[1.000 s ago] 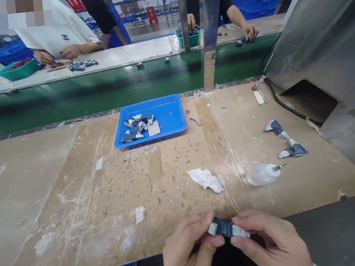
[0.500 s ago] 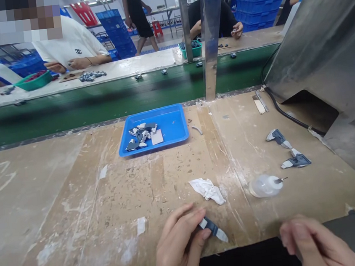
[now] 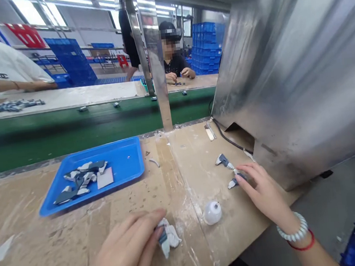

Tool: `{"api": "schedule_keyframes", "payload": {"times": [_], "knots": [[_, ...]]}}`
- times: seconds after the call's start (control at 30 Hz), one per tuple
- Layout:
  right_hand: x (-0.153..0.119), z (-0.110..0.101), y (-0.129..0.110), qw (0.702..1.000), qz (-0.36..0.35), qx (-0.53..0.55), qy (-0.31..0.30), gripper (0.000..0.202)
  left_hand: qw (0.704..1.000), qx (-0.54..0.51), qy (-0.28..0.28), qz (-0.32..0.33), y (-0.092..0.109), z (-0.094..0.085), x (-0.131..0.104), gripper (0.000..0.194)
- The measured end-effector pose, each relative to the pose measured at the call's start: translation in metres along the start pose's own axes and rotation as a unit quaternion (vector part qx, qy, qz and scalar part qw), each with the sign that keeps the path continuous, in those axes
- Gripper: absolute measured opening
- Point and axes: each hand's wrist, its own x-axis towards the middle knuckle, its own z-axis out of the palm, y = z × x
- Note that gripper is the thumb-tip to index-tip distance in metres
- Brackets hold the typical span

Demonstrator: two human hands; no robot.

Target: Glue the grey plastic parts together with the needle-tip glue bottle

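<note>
left hand [image 3: 126,250]: our fingers are curled and pinched on a small dark blue and white part [image 3: 163,235], pressing it against the white rag [image 3: 171,237] on the desk [image 3: 50,248].
right hand [image 3: 261,189]: fingers spread almost flat, the tips resting on the nearer loose part [image 3: 236,181] by the steel housing [image 3: 287,87]; we see no closed grip on it.
risk, left: the pinched part is mostly hidden, so we judge it could slide out under the rag if the pinch loosens.
risk, right: the glue bottle [image 3: 212,212] lies on its side between our hands; a sweep of the wrist could roll it or smear its nozzle.
risk, far: the further loose part [image 3: 223,160] sits near the cable [image 3: 229,141] and could be nudged under the housing.
count: two loose parts by the housing, one in the left hand, one bottle, one rag, one blue tray [image 3: 126,157] with a small heap of parts we cannot count exactly.
</note>
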Motion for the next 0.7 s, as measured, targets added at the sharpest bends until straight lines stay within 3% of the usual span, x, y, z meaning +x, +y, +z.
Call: {"api": "schedule_keyframes", "payload": {"times": [0.1, 0.2, 0.3, 0.43, 0.57, 0.7], "knots": [[0.011, 0.002, 0.001, 0.999, -0.022, -0.004, -0.043, 0.034, 0.996, 0.027, -0.086, 0.002, -0.003, 0.009, 0.044, 0.033], [0.01, 0.003, 0.005, 0.997, -0.025, 0.0, -0.067, 0.032, 0.989, 0.038, -0.14, -0.003, 0.001, 0.029, 0.071, 0.033], [0.013, 0.004, 0.008, 0.998, -0.016, 0.005, -0.061, 0.034, 0.986, 0.037, -0.164, -0.008, 0.004, 0.048, 0.082, 0.03], [0.04, 0.011, 0.007, 0.999, 0.005, -0.018, -0.037, 0.034, 0.984, 0.022, -0.176, -0.028, 0.005, 0.061, 0.088, 0.024], [0.069, 0.018, 0.001, 0.998, 0.017, -0.037, -0.04, 0.027, 0.987, 0.016, -0.152, -0.041, 0.0, 0.054, 0.086, 0.021], [0.066, 0.006, -0.015, 0.997, 0.022, 0.037, -0.064, 0.043, 0.996, 0.013, -0.079, -0.029, -0.005, 0.027, 0.077, 0.027]]}}
